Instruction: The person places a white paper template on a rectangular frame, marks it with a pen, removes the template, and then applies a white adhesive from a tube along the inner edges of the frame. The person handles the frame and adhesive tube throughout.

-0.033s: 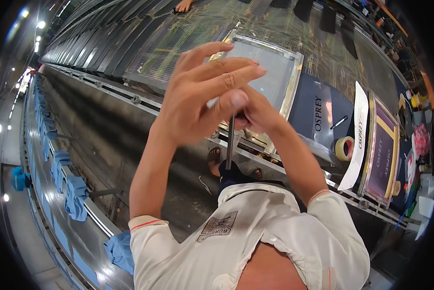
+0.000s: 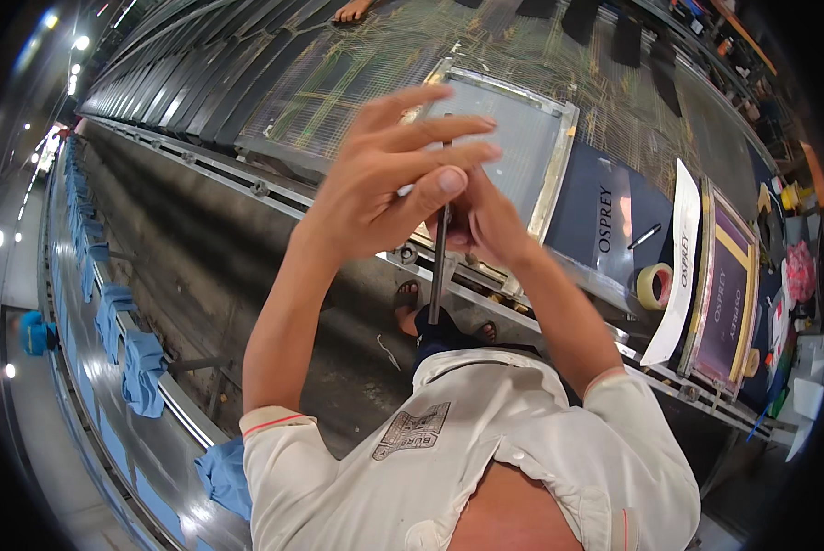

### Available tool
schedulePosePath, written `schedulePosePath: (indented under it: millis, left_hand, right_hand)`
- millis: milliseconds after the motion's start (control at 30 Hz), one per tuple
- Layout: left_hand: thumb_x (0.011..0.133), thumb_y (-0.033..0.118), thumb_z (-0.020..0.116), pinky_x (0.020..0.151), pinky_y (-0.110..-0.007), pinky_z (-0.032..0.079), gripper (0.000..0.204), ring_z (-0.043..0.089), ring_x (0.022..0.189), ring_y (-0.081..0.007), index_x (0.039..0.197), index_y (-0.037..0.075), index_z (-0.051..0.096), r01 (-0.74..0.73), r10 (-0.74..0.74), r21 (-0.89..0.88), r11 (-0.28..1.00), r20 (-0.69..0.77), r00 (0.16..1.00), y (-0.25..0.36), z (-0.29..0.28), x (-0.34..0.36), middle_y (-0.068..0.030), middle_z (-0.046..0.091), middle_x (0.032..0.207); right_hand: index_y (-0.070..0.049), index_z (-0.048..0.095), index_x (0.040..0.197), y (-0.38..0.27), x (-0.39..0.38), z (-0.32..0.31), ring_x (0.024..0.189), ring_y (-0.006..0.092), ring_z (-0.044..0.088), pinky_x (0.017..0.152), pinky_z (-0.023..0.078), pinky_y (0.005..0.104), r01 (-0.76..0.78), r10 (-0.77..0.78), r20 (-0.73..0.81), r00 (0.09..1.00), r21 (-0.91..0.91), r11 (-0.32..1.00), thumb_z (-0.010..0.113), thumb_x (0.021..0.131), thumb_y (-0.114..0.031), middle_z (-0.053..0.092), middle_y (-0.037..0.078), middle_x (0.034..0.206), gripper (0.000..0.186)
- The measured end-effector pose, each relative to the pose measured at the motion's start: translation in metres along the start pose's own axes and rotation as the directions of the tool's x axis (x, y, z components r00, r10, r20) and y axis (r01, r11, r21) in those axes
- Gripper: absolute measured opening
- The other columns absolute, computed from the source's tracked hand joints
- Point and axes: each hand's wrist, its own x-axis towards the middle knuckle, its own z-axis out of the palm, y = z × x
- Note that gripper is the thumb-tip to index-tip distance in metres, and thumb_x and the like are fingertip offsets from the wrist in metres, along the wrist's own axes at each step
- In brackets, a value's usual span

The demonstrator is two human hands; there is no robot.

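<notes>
My left hand [image 2: 389, 179] is raised at the centre, its fingers stretched out and apart, passing in front of my right hand. My right hand [image 2: 490, 220] has its fingers curled round a thin dark rod [image 2: 438, 266], partly hidden behind the left hand. The rod runs down toward my dark shorts. Beyond the hands, on the long table, lies a framed printing screen [image 2: 553, 174] with a pale mesh. To its right is a dark blue sheet [image 2: 573, 220] with printed lettering, bearing a black marker [image 2: 644, 236].
A roll of tape [image 2: 654, 286], a curved white strip [image 2: 677, 275] and a second framed screen [image 2: 703, 349] lie at the right. Light blue cloth pieces [image 2: 143, 372] hang along a rail at the left. Another person's foot or hand [image 2: 350, 11] shows at the far edge.
My left hand's fingers have spread a little wider. My right hand has shifted slightly left, closer behind the left. The rod has hardly moved.
</notes>
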Motion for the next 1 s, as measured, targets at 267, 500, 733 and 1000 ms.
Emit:
schedulePosePath:
  millis: [267,500,733,1000]
  left_hand:
    - [0.097,0.043,0.057,0.096,-0.042,0.048,0.039,0.067,0.105,-0.0331,0.089,0.005,0.067,0.229,-0.526,0.636,0.737,0.327,0.786,0.045,0.012,0.029,-0.0101,0.071,0.096]
    - [0.090,0.040,0.071,0.082,-0.035,0.054,0.042,0.072,0.094,-0.0274,0.103,0.000,0.072,0.555,-0.501,-0.046,0.831,0.371,0.782,0.094,-0.059,0.047,-0.0126,0.075,0.097]
    - [0.102,0.030,0.056,0.107,-0.043,0.040,0.036,0.055,0.127,-0.0336,0.127,0.010,0.071,0.154,-0.194,0.318,0.936,0.101,0.976,0.044,-0.047,0.022,-0.0181,0.059,0.138]
    - [0.104,0.036,0.049,0.115,-0.048,0.031,0.039,0.044,0.140,-0.0355,0.132,0.015,0.064,0.262,-0.300,0.195,0.945,0.202,0.932,-0.007,-0.014,-0.018,-0.0098,0.056,0.145]
  right_hand:
    - [0.000,0.060,0.101,0.023,0.005,-0.047,0.065,0.0051,0.043,0.056,0.036,0.0234,0.506,-0.539,-0.027,0.842,-0.309,0.806,0.061,0.101,-0.016,0.052,-0.003,0.075,0.016]
    - [-0.003,0.061,0.096,0.026,0.024,-0.027,0.065,0.0063,0.035,0.056,0.032,0.0251,0.196,-0.302,-0.147,0.942,-0.490,0.850,0.051,0.107,-0.035,0.042,-0.006,0.071,0.036]
    - [-0.005,0.055,0.086,0.013,0.015,0.001,0.063,0.0066,0.035,0.054,0.031,0.0272,0.402,-0.438,-0.025,0.898,-0.353,0.845,0.051,0.107,-0.036,0.041,-0.004,0.067,0.038]
    - [0.000,0.067,0.103,0.057,0.043,-0.015,0.064,0.0099,0.044,0.057,0.040,0.0318,0.425,-0.554,-0.146,0.820,-0.494,0.759,0.053,0.106,-0.034,0.052,-0.001,0.068,0.037]
